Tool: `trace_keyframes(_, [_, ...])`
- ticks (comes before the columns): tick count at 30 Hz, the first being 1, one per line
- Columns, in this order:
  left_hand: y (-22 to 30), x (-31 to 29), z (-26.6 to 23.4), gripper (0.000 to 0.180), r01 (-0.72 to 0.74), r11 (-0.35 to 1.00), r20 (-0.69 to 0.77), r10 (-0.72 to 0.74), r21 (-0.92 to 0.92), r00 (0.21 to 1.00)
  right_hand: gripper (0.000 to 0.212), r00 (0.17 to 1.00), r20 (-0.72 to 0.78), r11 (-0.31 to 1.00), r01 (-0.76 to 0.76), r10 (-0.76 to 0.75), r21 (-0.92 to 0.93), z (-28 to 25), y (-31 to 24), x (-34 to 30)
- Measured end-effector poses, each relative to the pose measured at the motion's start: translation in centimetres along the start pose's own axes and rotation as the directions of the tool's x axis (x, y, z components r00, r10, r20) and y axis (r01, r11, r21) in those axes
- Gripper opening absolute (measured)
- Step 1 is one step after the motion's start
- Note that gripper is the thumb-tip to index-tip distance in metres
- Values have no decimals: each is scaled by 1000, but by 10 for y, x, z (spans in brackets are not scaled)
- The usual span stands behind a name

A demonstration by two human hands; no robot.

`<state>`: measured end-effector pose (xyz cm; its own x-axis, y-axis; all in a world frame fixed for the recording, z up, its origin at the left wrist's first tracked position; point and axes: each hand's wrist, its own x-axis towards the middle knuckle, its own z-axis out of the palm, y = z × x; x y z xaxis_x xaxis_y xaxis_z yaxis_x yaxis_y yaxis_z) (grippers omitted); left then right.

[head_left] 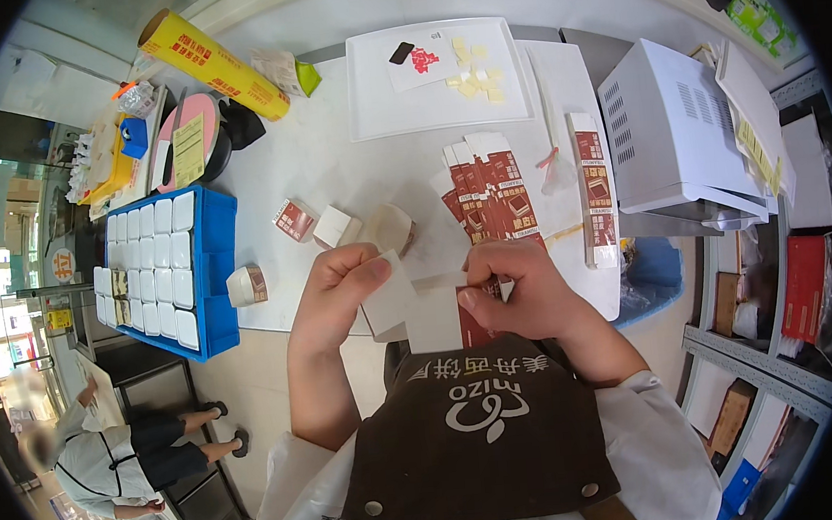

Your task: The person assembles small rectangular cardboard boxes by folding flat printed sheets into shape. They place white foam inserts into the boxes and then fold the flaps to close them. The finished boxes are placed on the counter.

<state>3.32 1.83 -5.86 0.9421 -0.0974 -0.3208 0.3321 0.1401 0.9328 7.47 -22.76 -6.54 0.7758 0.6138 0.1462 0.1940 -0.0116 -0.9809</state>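
Between my hands is a partly folded carton (434, 319), white on one side with a red-brown printed part near my right hand. My left hand (342, 287) pinches its white flap between thumb and fingers. On the other end, my right hand (518, 289) grips the printed part, fingers curled. Just beyond my hands, several folded white-and-red cartons stand on the table, among them a printed one (293, 220) and a white one (336, 226). A pile of flat printed cartons (495, 190) lies beyond my right hand.
A blue crate (210, 276) full of white-topped boxes stands at the left. White table (301, 161) carries a white tray (365, 108) with paper pieces, a yellow roll (215, 65) and a carton stack (594, 187). A white appliance (659, 123) stands right. Another person (109, 460) stands at lower left.
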Motion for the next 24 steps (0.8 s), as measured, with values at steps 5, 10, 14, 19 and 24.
trace_keyframes(5, [16,-3,16,26,-10,985,0,10,172,1000,22,978,22,976,211,-210,-52,-3,-1,3])
trace_keyframes(10, [15,-6,18,26,16,957,47,-31,291,998,22,988,-5,984,156,-157,-90,-1,-1,3])
trace_keyframes(14, [16,-5,18,27,84,959,63,-104,270,993,20,998,39,998,56,-55,-12,-7,5,0])
trace_keyframes(19, [13,-4,21,27,73,958,62,-93,278,994,18,999,27,997,33,-34,63,-7,7,-2])
trace_keyframes(24, [13,-3,27,27,-17,936,75,-10,351,997,16,1000,-23,998,-17,18,67,-4,10,-3])
